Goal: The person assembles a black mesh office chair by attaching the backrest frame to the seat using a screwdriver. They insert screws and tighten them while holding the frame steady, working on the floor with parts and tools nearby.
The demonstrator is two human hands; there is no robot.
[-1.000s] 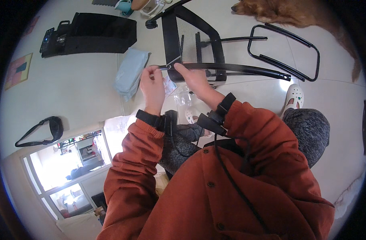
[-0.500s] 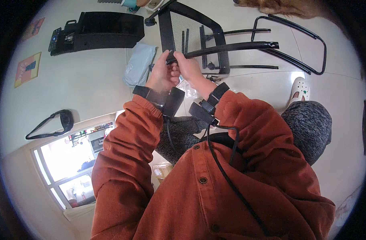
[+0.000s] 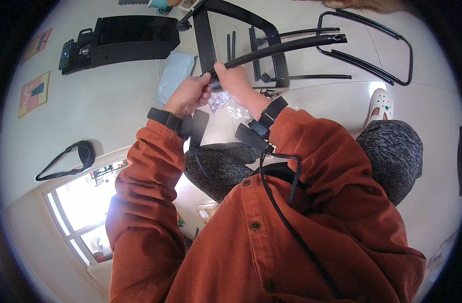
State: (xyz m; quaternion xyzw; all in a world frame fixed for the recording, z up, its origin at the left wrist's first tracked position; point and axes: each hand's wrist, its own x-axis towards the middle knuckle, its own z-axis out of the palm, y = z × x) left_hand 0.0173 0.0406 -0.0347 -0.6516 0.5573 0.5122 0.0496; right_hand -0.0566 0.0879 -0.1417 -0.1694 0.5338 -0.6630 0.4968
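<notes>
My right hand (image 3: 234, 81) grips the near end of a long black metal bar (image 3: 291, 45) and holds it up off the floor, the bar running away to the right. My left hand (image 3: 190, 93) is closed at the same end of the bar, fingers touching its tip beside my right thumb. Behind the bar lies a black mesh chair back frame (image 3: 226, 28) on the pale floor. A small plastic bag with paper and small parts (image 3: 226, 103) lies on the floor under my hands.
A curved black tube armrest frame (image 3: 387, 50) lies at the right. A black chair seat part (image 3: 125, 40) lies at the back left, a light blue pouch (image 3: 175, 73) beside it. A black strap (image 3: 69, 159) is at the left. My white shoe (image 3: 381, 105) rests right.
Both hands rose from the small bag on the floor and took the black bar, lifting its near end; the bar now points up to the right.
</notes>
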